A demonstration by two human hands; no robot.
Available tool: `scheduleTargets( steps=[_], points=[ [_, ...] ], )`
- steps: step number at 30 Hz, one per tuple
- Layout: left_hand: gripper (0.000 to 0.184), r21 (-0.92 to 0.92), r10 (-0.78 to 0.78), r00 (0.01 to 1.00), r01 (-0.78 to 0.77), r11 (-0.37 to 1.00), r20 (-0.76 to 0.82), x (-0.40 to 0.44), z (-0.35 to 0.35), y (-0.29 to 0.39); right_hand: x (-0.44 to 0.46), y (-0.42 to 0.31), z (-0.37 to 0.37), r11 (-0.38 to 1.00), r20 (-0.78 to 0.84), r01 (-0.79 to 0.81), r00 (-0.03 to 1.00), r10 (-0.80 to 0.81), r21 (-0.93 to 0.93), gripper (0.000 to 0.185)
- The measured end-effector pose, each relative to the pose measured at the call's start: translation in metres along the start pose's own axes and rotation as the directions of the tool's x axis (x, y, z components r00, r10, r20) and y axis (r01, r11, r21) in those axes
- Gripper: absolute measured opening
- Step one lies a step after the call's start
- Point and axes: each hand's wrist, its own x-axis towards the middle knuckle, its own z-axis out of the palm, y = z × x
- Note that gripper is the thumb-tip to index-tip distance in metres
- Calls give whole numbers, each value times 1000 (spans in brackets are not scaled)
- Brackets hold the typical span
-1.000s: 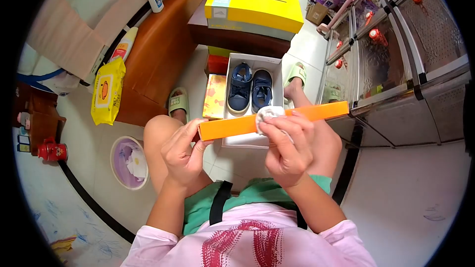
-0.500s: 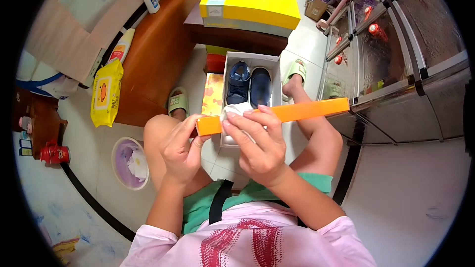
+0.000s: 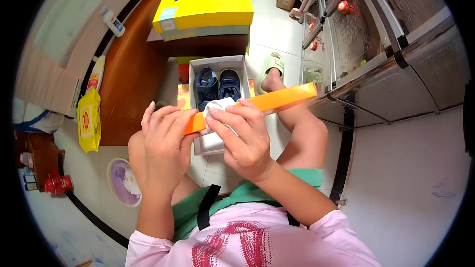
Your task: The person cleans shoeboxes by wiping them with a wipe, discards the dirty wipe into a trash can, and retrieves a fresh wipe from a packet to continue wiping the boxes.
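A long, flat orange box [image 3: 282, 98] is held edge-up over my lap, its right end tilted upward. My left hand [image 3: 166, 138] grips its left end, fingers along the near face and top. Pinched in the fingers of my right hand [image 3: 242, 138] is a crumpled white wipe [image 3: 217, 106], pressed on the orange box close to my left hand. Beyond and below is an open white shoebox [image 3: 243, 76] with two dark blue shoes [image 3: 229, 85] in it; the orange box and my hands hide part of it.
A yellow shoebox [image 3: 208, 2] lies on a brown stool ahead. Yellow wipes pack [image 3: 89, 120] and white bottle [image 3: 113, 22] are on the left. A purple-lined bin [image 3: 122, 180] stands by my left knee. Glass-fronted cabinets [image 3: 366, 34] line the right.
The wipe in my right hand has moved left along the orange box. My left hand has shifted its grip, with its fingers now over the end. The view has turned, moving the surroundings left.
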Motion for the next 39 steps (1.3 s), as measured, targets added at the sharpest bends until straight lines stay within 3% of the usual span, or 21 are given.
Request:
scheduleTargets(
  steps=[2, 10, 12, 14, 16, 17, 18, 19, 20, 21, 22, 23, 24, 27, 29, 33, 37, 39],
  points=[
    [40, -142, -62, 998, 66, 988, 29, 1, 5, -5, -1, 7, -8, 1000, -9, -19, 1000, 18, -13, 37],
    [34, -73, -28, 1000, 28, 997, 8, 7, 6, -6, -10, 59, -49, 981, -78, -72, 995, 58, -182, 31],
    [36, -92, -24, 1000, 25, 995, 12, 7, 5, -4, -12, 79, -60, 954, -154, -118, 985, 77, -275, 30],
    [36, -128, -78, 997, 78, 989, 12, 7, 2, 1, -13, 109, -83, 903, -249, -267, 950, 188, -336, 28],
    [35, -160, -138, 990, 137, 977, 6, 7, -1, -1, -16, 110, -95, 869, -389, -437, 860, 330, -230, 26],
    [35, -355, -297, 953, 298, 886, 59, 5, -2, -7, -17, 106, -97, 852, -455, -510, 790, 410, -118, 22],
    [34, -522, -434, 890, 440, 731, 143, 2, -3, -15, -17, 101, -96, 806, -487, -578, 671, 559, 129, 19],
    [31, -660, -481, 859, 465, 590, 175, -3, 1, -25, -19, 97, -98, 737, -410, -612, 616, 672, 287, 16],
    [31, -652, -490, 855, 469, 595, 168, -6, 1, -31, -23, 93, -100, 639, -309, -636, 562, 767, 432, 15],
    [32, -732, -532, 807, 522, 437, 257, -6, -1, -35, -25, 86, -98, 635, -294, -633, 566, 770, 442, 15],
    [32, -788, -556, 755, 556, 263, 347, -7, -2, -40, -26, 78, -95, 489, -149, -607, 523, 839, 626, 17],
    [33, -787, -551, 738, 578, 216, 390, -10, 0, -46, -27, 71, -92, 306, 12, -564, 489, 872, 767, 20],
    [33, -787, -564, 732, 578, 216, 382, -14, 3, -53, -27, 64, -87, 213, 72, -548, 452, 889, 809, 24],
    [34, -748, -602, 625, 661, 69, 497, -27, 18, -70, -33, 56, -71, 121, 170, -523, 473, 864, 844, 24],
    [33, -724, -614, 603, 686, 75, 509, -31, 24, -73, -31, 48, -65, -55, 263, -500, 355, 897, 864, 26],
    [30, -709, -596, 582, 704, 30, 553, -32, 39, -71, -41, 47, -50, -40, 312, -548, 413, 856, 835, 24],
    [31, -651, -532, 522, 755, -75, 667, -38, 74, -84, -43, 40, -34, -160, 423, -581, 350, 836, 798, 23],
    [30, -638, -516, 534, 769, -33, 670, -39, 84, -86, -46, 39, -30, -244, 513, -568, 379, 770, 786, 22]
  ],
)
